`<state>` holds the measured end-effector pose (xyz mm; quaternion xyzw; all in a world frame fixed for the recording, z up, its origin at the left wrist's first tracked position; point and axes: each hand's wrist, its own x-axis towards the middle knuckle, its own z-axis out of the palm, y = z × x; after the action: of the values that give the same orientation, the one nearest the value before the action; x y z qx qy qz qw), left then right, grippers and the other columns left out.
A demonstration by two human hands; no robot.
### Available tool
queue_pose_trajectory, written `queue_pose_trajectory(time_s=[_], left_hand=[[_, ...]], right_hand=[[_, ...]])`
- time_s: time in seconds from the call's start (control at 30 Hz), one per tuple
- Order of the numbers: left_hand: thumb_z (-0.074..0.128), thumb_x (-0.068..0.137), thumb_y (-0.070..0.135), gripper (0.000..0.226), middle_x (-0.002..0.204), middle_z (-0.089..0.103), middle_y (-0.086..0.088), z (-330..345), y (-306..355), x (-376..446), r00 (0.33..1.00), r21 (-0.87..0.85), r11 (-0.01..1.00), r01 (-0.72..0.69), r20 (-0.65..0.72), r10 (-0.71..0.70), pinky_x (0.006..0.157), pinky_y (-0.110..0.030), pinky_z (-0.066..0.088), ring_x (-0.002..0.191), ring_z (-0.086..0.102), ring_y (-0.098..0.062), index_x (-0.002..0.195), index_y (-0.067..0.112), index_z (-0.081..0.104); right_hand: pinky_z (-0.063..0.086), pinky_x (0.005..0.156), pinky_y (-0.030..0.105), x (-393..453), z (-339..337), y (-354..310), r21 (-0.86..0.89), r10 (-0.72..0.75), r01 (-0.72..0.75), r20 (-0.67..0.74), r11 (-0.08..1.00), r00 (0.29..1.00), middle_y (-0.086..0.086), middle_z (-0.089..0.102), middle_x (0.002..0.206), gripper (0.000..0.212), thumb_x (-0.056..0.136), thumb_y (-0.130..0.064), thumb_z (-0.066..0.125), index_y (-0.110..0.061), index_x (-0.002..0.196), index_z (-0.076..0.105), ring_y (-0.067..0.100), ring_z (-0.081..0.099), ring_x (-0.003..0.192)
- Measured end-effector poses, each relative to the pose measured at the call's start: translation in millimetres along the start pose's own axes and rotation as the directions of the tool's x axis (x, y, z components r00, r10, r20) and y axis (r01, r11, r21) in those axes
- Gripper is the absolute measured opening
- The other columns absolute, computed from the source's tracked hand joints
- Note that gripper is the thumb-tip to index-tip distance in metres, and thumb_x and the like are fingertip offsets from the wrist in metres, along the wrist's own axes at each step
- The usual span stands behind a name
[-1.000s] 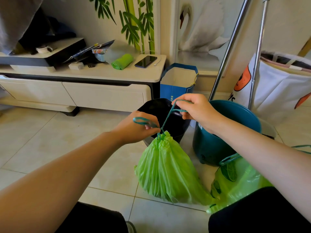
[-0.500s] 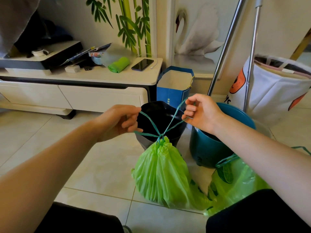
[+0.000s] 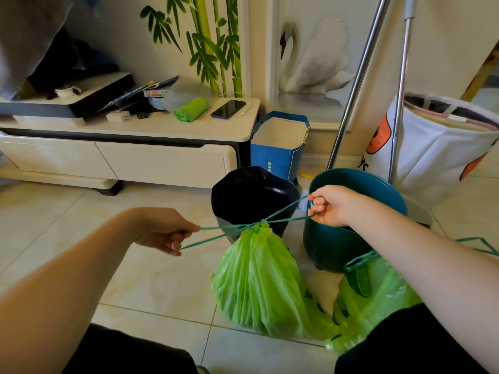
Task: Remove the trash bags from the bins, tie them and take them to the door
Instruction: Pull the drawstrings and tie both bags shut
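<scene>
A full green trash bag stands on the tiled floor, its neck gathered tight. Its teal drawstring crosses in a knot above the neck and is stretched taut sideways. My left hand grips the two strands on the left, my right hand grips the two on the right. Behind the bag stand a black bin and a teal bin. A second green trash bag with a loose drawstring lies at the right, partly hidden under my right forearm.
A low white TV cabinet at the left carries a phone and a green bag roll. A blue paper bag, two metal poles and a white fabric hamper stand by the wall.
My hands have moved apart, the left one down and to the left, the right one outward. The drawstring has gone from slack loops to taut lines and the knot sits down on the bag's neck.
</scene>
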<state>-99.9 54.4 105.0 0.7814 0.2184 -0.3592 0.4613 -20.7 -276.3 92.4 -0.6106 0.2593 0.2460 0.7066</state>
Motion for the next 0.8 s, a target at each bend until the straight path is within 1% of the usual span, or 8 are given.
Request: queue_pose_trajectory(time_s=[0.13, 0.2, 0.27, 0.4, 0.47, 0.53, 0.67, 0.8], left_hand=[[0.059, 0.092, 0.030, 0.033, 0.051, 0.046, -0.002, -0.6, -11.2, 6.0, 0.996, 0.129, 0.987, 0.091, -0.030, -0.088, 0.081, -0.035, 0.052, 0.050, 0.052, -0.015, 0.066, 0.011, 0.052], [0.059, 0.092, 0.029, 0.031, 0.051, 0.045, -0.002, 0.4, -8.3, 4.3, 0.998, 0.048, 0.997, 0.058, -0.041, -0.056, 0.079, -0.034, 0.052, 0.049, 0.053, -0.016, 0.068, 0.012, 0.052], [0.060, 0.091, 0.026, 0.030, 0.047, 0.038, 0.000, 0.2, -1.3, 2.8, 0.996, -0.154, 0.987, -0.044, -0.088, 0.030, 0.076, -0.035, 0.052, 0.044, 0.051, -0.016, 0.066, 0.013, 0.048], [0.057, 0.091, 0.025, 0.038, 0.044, 0.032, 0.002, 5.0, 24.2, -4.7, 0.951, -0.577, 0.756, -0.309, -0.186, 0.247, 0.068, -0.032, 0.052, 0.044, 0.045, -0.016, 0.058, 0.016, 0.041], [0.055, 0.092, 0.026, 0.037, 0.046, 0.034, 0.003, 12.6, 39.2, -10.7, 0.925, -0.698, 0.621, -0.357, -0.170, 0.341, 0.064, -0.029, 0.047, 0.043, 0.042, -0.014, 0.059, 0.016, 0.043], [0.053, 0.093, 0.027, 0.030, 0.051, 0.039, 0.004, 24.3, 53.8, -15.8, 0.900, -0.748, 0.550, -0.372, -0.146, 0.410, 0.060, -0.026, 0.046, 0.043, 0.039, -0.011, 0.066, 0.015, 0.051], [0.053, 0.094, 0.022, 0.018, 0.061, 0.048, 0.004, 54.6, 79.7, -22.1, 0.861, -0.738, 0.541, -0.402, -0.104, 0.498, 0.051, -0.021, 0.047, 0.043, 0.036, -0.007, 0.088, 0.010, 0.064], [0.054, 0.095, 0.020, 0.021, 0.059, 0.044, 0.002, 86.1, 101.9, -26.9, 0.840, -0.658, 0.588, -0.470, -0.130, 0.526, 0.046, -0.018, 0.040, 0.042, 0.029, -0.006, 0.092, 0.004, 0.067]], right_hand=[[0.044, 0.059, 0.032, 6.4, -3.3, 8.6, -0.010, 0.053, -0.054, -0.028, 0.999, 0.998, -0.003, 0.031, 0.036, 0.026, 0.098, -0.008, 0.035, -0.007, 0.076, 0.049, 0.012, 0.024, 0.046], [0.042, 0.057, 0.032, 6.9, -4.8, 9.5, 0.030, 0.027, -0.026, -0.037, 0.999, 0.999, -0.003, 0.031, 0.039, 0.025, 0.097, -0.008, 0.034, -0.007, 0.077, 0.048, 0.012, 0.025, 0.047], [0.041, 0.057, 0.031, 4.3, -5.4, 5.0, 0.116, -0.039, 0.042, -0.026, 0.992, 0.999, -0.001, 0.033, 0.049, 0.021, 0.095, -0.007, 0.036, -0.008, 0.078, 0.049, 0.013, 0.027, 0.049], [0.046, 0.063, 0.034, -14.6, -5.4, -7.9, 0.224, -0.196, 0.171, 0.092, 0.959, 0.976, 0.003, 0.048, 0.064, 0.018, 0.095, -0.014, 0.046, -0.008, 0.082, 0.057, 0.016, 0.045, 0.058], [0.049, 0.067, 0.033, -27.9, -3.5, -12.3, 0.229, -0.243, 0.200, 0.177, 0.953, 0.954, 0.003, 0.054, 0.069, 0.020, 0.096, -0.017, 0.047, -0.008, 0.089, 0.062, 0.017, 0.052, 0.065], [0.052, 0.066, 0.030, -38.4, -0.9, -14.6, 0.221, -0.303, 0.252, 0.238, 0.942, 0.923, 0.004, 0.059, 0.076, 0.022, 0.096, -0.013, 0.046, -0.006, 0.100, 0.066, 0.017, 0.056, 0.069], [0.055, 0.058, 0.023, -54.7, 7.7, -11.5, 0.056, -0.471, 0.475, 0.280, 0.878, 0.836, 0.011, 0.063, 0.090, 0.033, 0.093, 0.007, 0.043, -0.005, 0.116, 0.065, 0.015, 0.064, 0.065], [0.056, 0.060, 0.020, -69.8, 13.3, -2.6, -0.189, -0.602, 0.672, 0.319, 0.716, 0.732, 0.010, 0.064, 0.095, 0.031, 0.091, 0.002, 0.056, -0.012, 0.118, 0.065, 0.013, 0.066, 0.063]])
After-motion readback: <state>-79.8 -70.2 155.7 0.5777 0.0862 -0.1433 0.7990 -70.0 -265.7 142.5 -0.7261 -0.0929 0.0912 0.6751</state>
